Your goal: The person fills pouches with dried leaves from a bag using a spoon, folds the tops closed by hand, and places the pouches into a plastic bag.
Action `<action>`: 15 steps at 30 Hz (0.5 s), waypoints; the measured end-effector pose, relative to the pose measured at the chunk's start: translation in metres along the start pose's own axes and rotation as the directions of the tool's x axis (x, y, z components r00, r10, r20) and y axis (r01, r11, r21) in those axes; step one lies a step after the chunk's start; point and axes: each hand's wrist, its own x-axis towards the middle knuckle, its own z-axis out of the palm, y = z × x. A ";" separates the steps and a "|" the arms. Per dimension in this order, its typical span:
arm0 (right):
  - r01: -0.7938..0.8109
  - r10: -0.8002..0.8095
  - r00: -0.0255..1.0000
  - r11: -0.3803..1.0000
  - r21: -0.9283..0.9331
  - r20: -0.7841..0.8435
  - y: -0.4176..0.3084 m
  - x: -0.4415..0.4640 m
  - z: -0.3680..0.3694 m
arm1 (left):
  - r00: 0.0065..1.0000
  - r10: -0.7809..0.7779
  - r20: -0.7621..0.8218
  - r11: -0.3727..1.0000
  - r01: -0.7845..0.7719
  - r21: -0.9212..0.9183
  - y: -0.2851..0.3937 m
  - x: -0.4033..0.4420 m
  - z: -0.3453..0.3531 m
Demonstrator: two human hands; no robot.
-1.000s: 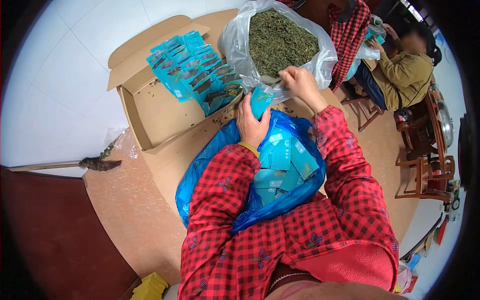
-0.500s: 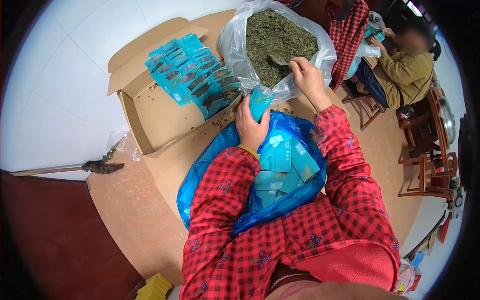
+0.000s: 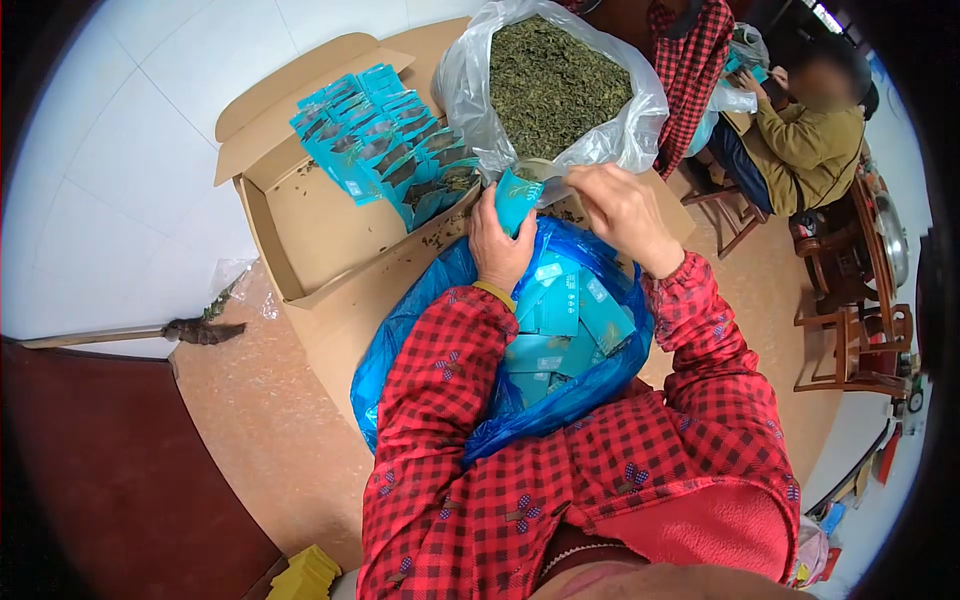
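Note:
My left hand (image 3: pixel 500 248) is wrapped round a small teal pouch (image 3: pixel 516 204), holding it upright with its mouth up. Pinched in my right hand (image 3: pixel 628 218) is a scoop (image 3: pixel 543 172), tilted at the pouch's mouth; how much it carries I cannot tell. Just beyond sits a clear plastic bag (image 3: pixel 650 100) full of dried green leaves (image 3: pixel 555 90). Under my hands lies a blue plastic bag (image 3: pixel 385 365) with several flat teal pouches (image 3: pixel 555 308) inside.
At the left, an open cardboard box (image 3: pixel 268 240) holds rows of filled teal pouches (image 3: pixel 370 135) standing close together. Loose leaf bits lie on the cardboard near it. Another person (image 3: pixel 815 150) sits at the upper right, handling teal pouches. Wooden chairs (image 3: pixel 850 350) stand at the right.
My right hand has drawn the scoop out of the leaves and brought it back to the pouch's mouth. My left hand still holds the pouch, almost unmoved.

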 end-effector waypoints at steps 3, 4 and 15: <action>0.110 -0.110 0.994 0.990 -0.088 0.003 0.006 0.006 -0.004 | 1.000 0.003 -0.006 1.000 -0.003 -0.010 -0.001 0.000 -0.001; 0.113 -0.113 0.994 0.990 -0.088 0.005 0.009 0.007 -0.003 | 1.000 -0.002 -0.004 1.000 0.002 -0.013 -0.001 0.000 -0.001; -0.522 0.535 0.834 0.844 -0.122 0.132 0.093 0.036 0.080 | 1.000 -0.017 0.017 1.000 0.018 -0.018 0.000 0.000 0.000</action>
